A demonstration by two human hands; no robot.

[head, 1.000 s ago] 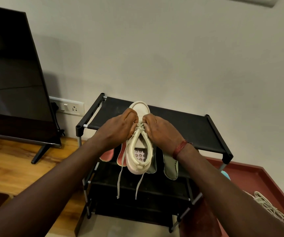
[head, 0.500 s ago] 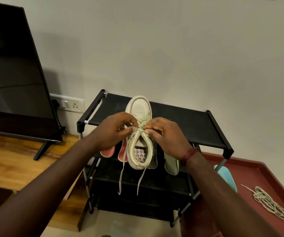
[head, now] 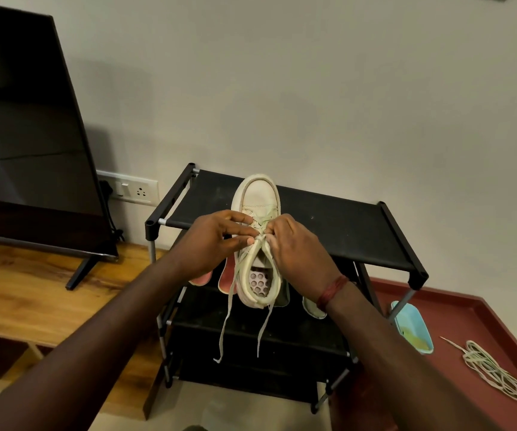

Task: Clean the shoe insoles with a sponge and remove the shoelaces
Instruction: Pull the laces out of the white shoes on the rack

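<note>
A: The fingers [head: 241, 218] of the left hand [head: 213, 244] are bent inward, and the thumb and forefinger pinch the shoelace [head: 225, 321] at the eyelets.

B: And the right hand [head: 296, 247]?

A: Its fingers are curled too, nipping the same lace from the other side. The two hands meet over the tongue of the shoe [head: 258, 195].

B: Where does the shoe sit?

A: On the top shelf of the black shoe rack [head: 353, 231], toe toward the wall and heel jutting over the front edge. The two loose ends of the lace hang down in front of the lower shelves.

B: Any insoles in sight?

A: Pink insoles [head: 227, 276] show under the left wrist, and a pale green insole [head: 313, 307] shows under the right. How they are propped cannot be told.

B: What lies beside the rack?

A: To the right there is a light blue tub [head: 413, 328] by the rack's leg, and a heap of loose laces [head: 497, 374] on the red mat [head: 484, 315]. To the left stands a television [head: 27, 135] on a wooden bench [head: 17, 293].
</note>
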